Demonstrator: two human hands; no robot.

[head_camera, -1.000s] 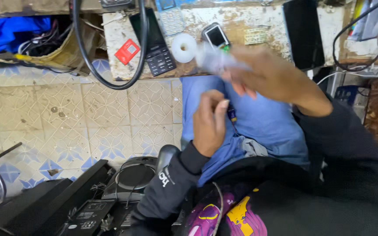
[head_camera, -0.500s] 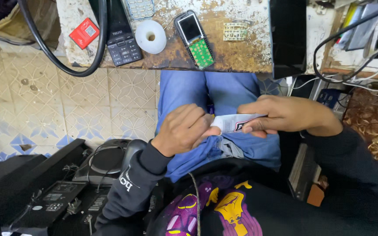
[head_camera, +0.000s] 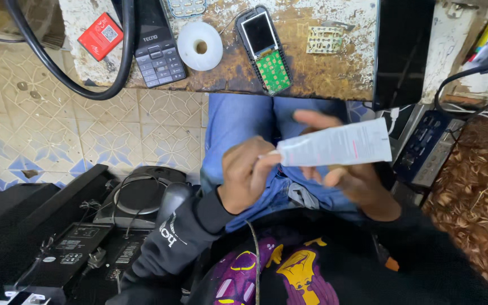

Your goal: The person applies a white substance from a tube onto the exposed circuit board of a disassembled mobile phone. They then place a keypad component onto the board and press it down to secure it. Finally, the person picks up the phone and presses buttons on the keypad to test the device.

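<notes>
Over the lap, below the tabletop edge, the right hand kept a clenched grip on a white tube, while the left hand pinched its cap end

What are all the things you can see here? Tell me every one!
tube: 1, white, held sideways over the lap
keypad phone: 1, black, on the bench
opened phone: 1, green board showing, on the bench
tape roll: 1, white, between the two phones
small card: 1, red, bench left
circuit piece: 1, pale, bench right
thick cable: 1, black, looping off the bench
left hand: 1, fingers at the tube's narrow end
right hand: 1, gripping the tube's body
</notes>
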